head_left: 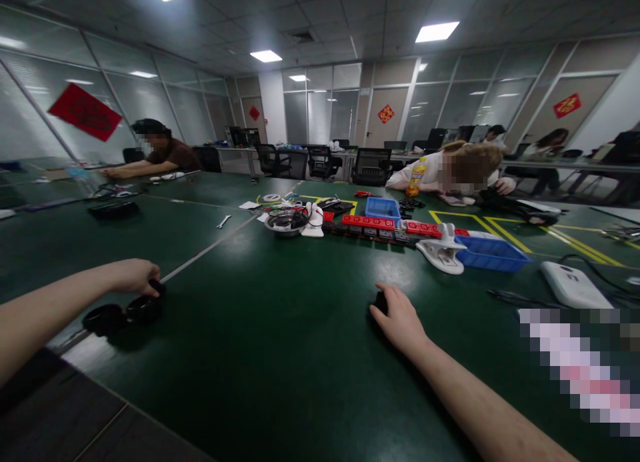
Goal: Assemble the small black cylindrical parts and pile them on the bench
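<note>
At the left, my left hand [137, 277] has its fingers closed round a small black piece [157, 287]. Two round black objects [143, 309] lie just below it on the green table. Right of the middle, my right hand [399, 314] rests on the tabletop, its fingers curled round a black object [381, 303] that is mostly hidden by the fingers. The two hands are far apart.
Beyond the hands, the green table [280, 355] holds a metal bowl [285, 232], a red-and-black strip [370, 227], blue bins [493, 254], a white stand [444, 250], a small wrench [223, 221] and a white box [575, 285]. People sit at the far side.
</note>
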Demonstrator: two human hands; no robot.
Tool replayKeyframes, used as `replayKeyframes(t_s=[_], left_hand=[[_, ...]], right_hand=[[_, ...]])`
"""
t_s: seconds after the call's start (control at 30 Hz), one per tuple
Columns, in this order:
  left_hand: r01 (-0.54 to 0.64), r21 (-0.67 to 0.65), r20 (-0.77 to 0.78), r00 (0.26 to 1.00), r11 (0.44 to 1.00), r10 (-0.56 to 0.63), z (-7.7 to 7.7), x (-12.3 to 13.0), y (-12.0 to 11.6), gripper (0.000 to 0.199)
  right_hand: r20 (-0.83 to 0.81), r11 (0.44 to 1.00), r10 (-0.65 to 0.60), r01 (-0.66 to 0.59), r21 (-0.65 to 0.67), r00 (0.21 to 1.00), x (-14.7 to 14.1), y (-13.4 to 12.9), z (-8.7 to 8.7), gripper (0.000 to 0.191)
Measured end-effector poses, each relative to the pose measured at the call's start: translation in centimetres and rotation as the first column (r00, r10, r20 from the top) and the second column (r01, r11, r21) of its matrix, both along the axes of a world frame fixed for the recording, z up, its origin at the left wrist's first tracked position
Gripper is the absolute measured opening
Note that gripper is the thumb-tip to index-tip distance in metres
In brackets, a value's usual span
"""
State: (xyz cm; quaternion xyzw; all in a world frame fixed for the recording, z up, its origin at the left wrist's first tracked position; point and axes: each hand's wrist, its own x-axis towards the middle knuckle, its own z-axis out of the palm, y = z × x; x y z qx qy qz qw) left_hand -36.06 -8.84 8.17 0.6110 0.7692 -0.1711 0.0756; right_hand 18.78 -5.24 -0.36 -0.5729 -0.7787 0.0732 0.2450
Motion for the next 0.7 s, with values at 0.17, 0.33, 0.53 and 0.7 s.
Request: replayKeyframes(t_s=[0.17,0.33,0.53,0.7], left_hand=[[0.009,-0.013,0.017,1.000,1.000,-0.009,-0.1,0.5,-0.7,0.028],[0.024,0.023,0.035,0.999,0.999,-0.025,0.2,0.9,-1.7,0.028],[0.002,0.051,0.063,0.998,0.999,-0.005,0.7,1.6,-2.7,0.025],[-0.017,0.058,0.067,0.998,0.998,0.014,0.6,1.5,-2.6,0.028]], right_hand=[[0.002,1.000,-0.004,0.004,-0.001,1.000,-0.1,-0.1,0.2,0.042],[0.004,1.000,-0.003,0.003,-0.010,1.000,-0.1,-0.1,0.3,0.043],[-0.005,1.000,0.000,0.000,-0.004,1.000,0.0,-0.1,0.1,0.042],[-0.008,1.000,-0.002,0.002,-0.006,1.000,-0.1,-0.1,0.2,0.042]])
